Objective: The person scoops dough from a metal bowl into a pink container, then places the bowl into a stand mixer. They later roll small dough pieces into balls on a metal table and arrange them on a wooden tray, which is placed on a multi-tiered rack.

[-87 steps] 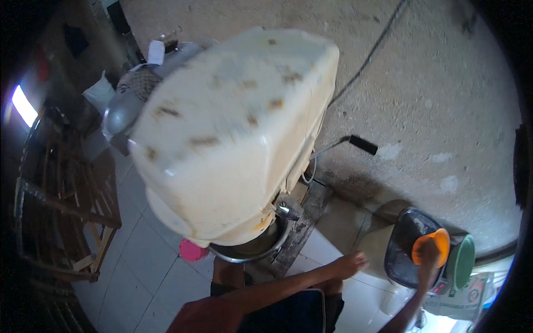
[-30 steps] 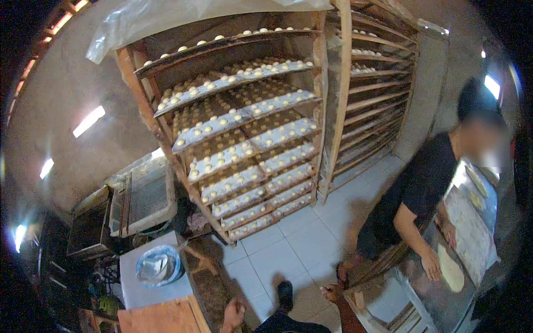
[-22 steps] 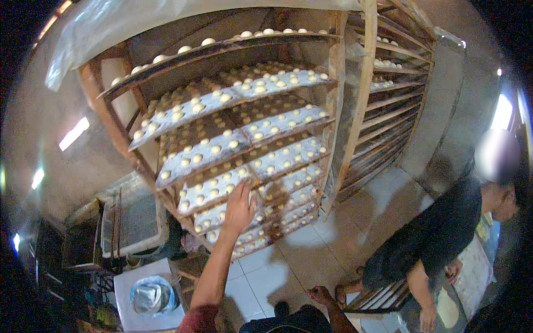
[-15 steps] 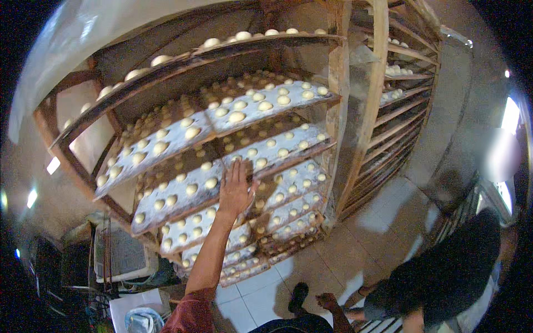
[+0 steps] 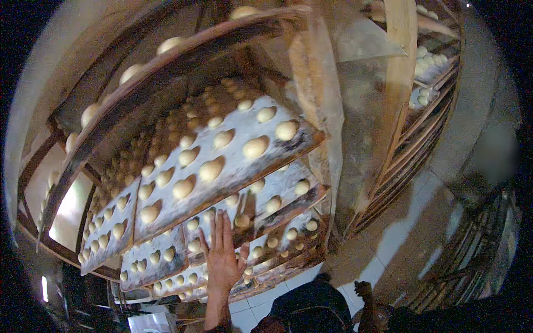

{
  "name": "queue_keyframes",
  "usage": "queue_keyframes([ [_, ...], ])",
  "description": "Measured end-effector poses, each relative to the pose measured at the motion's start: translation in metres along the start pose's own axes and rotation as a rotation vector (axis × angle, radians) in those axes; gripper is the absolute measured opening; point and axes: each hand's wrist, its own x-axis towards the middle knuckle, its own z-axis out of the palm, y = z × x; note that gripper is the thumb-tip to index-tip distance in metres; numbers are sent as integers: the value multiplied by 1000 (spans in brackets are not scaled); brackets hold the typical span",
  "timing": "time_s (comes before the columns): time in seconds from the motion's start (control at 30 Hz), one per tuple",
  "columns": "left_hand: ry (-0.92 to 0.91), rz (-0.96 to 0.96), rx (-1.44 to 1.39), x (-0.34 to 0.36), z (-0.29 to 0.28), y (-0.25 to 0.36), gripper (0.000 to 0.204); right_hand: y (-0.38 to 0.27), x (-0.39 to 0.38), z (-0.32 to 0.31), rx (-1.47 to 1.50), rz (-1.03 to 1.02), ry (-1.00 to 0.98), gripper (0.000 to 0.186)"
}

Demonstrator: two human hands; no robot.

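Note:
A wooden rack [image 5: 308, 72] fills the view, its trays [image 5: 300, 141] dotted with several rows of pale dough balls [image 5: 255, 147]. My left hand [image 5: 223, 250] reaches up at the lower middle, fingers stretched and spread, over or against the front of a tray in the second visible tier; I cannot tell if it touches the dough. My right hand [image 5: 363, 291] is low at the right, away from the trays, its fingers curled; what is inside them, if anything, is too dark to make out.
A second wooden rack [image 5: 400, 122] with more dough balls stands to the right. Tiled floor [image 5: 383, 233] shows below it. A pale table [image 5: 151, 322] is at the lower left. A dark sleeve or body shape [image 5: 466, 316] fills the lower right corner.
My view has swung from a large cream machine to the racks and moved close. My left hand has risen to the trays. The co-worker has mostly left view.

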Motion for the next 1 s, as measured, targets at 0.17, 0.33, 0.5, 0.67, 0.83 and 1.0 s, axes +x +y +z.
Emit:
queue_keyframes([
  [0.17, 251, 107, 234, 18, 81, 47, 50, -26, 63, -55, 120, 128, 104, 24],
  [0.33, 26, 88, -354, 65, 222, 211, 46, -101, 183, -159, -309, -45, 174, 28],
  [0.5, -594, 462, -649, 136, 344, 437, 42, -140, 200, -293, 29, 16, 451, 31],
  [0.67, -934, 718, -722, 184, 419, 621, 38, -179, 135, -525, 141, -221, 1011, 29],
  [0.83, -1062, 821, -742, 225, 488, 784, 34, -245, -24, -806, -425, -181, 1870, 19],
  [1.0, -1501, 975, -935, 199, 520, 1030, 29, -201, -107, -964, -601, 388, 2037, 47],
])
